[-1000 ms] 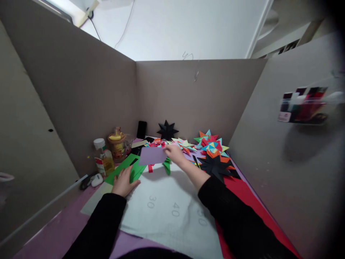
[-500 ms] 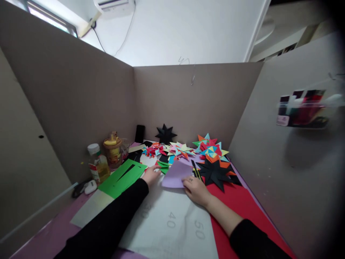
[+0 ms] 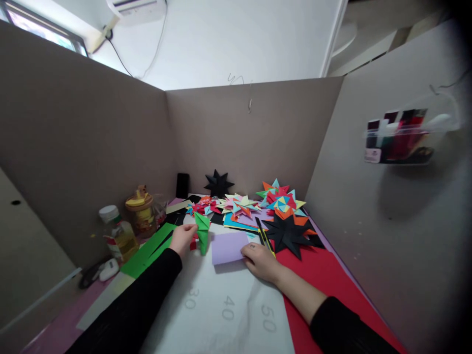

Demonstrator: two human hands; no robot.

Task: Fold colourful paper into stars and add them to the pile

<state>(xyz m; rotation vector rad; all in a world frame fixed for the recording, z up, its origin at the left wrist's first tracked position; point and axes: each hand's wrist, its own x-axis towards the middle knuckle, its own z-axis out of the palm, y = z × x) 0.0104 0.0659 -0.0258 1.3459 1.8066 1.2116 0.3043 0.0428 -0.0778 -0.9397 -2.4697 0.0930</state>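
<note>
My left hand (image 3: 183, 239) pinches a folded green paper piece (image 3: 202, 232) by its left side, lifted upright above the white sheet (image 3: 206, 300). A bit of red paper (image 3: 193, 243) shows just below those fingers. To the right, my right hand (image 3: 260, 259) has its fingers closed on the right edge of a purple paper sheet (image 3: 227, 248), which lies low over the white sheet. Just beyond the right hand lies a black and yellow cutter-like tool (image 3: 264, 237). The black folded paper star (image 3: 289, 233) sits to its right.
Several colourful paper stars (image 3: 239, 204) lie at the back, with a black star (image 3: 219, 183) against the partition. Red paper (image 3: 320, 285) covers the right side. Green paper (image 3: 147, 250), a bottle (image 3: 120, 236) and a yellow-lidded jar (image 3: 140, 209) stand or lie at left.
My left hand has taken hold of the green folded piece and lifted it leftward, upright. The purple sheet has been lowered in my right hand. The view has shifted slightly right.
</note>
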